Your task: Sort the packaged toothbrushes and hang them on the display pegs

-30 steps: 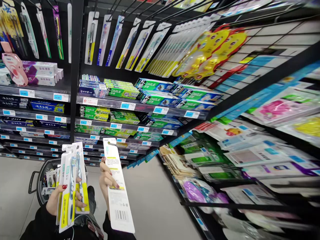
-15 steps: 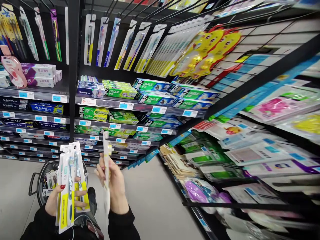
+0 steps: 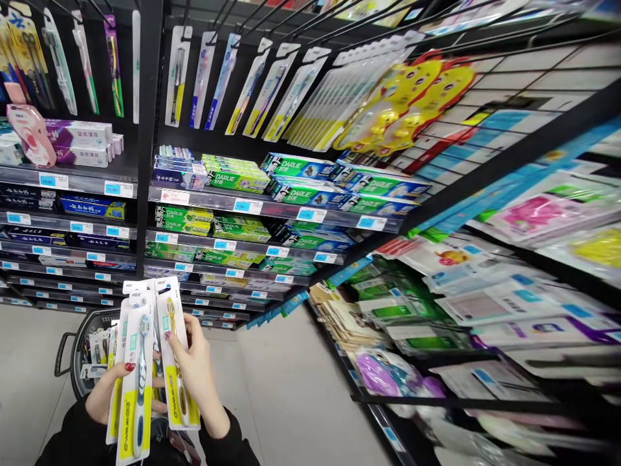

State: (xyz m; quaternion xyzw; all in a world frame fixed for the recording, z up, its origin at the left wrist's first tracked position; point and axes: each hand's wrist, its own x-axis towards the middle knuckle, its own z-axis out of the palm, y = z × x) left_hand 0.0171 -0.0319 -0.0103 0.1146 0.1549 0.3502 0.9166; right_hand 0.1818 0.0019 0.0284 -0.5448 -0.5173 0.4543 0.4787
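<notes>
My left hand (image 3: 104, 395) is closed on several packaged toothbrushes, its thumb with a red nail lying across the front pack. That front toothbrush (image 3: 138, 382) is blue and white on a white and yellow card. In my right hand (image 3: 200, 362) is another packaged toothbrush (image 3: 175, 362), with a yellow-bristled brush, its thumb pressing on the card's face. This pack stands upright beside the left-hand bunch and overlaps its right side. The fingers of my left hand behind the cards are mostly hidden.
Packaged toothbrushes (image 3: 279, 90) hang from hooks above shelves of toothpaste boxes (image 3: 237, 175). A dark basket (image 3: 80, 375) holding packs is on the floor at lower left. Along the right runs a rack (image 3: 383, 395) of packaged goods. Grey floor (image 3: 286, 388) lies between.
My right hand has moved left and turned its toothbrush pack from edge-on to face me, bringing it against the bunch in my left hand. The left-hand packs have shifted slightly.
</notes>
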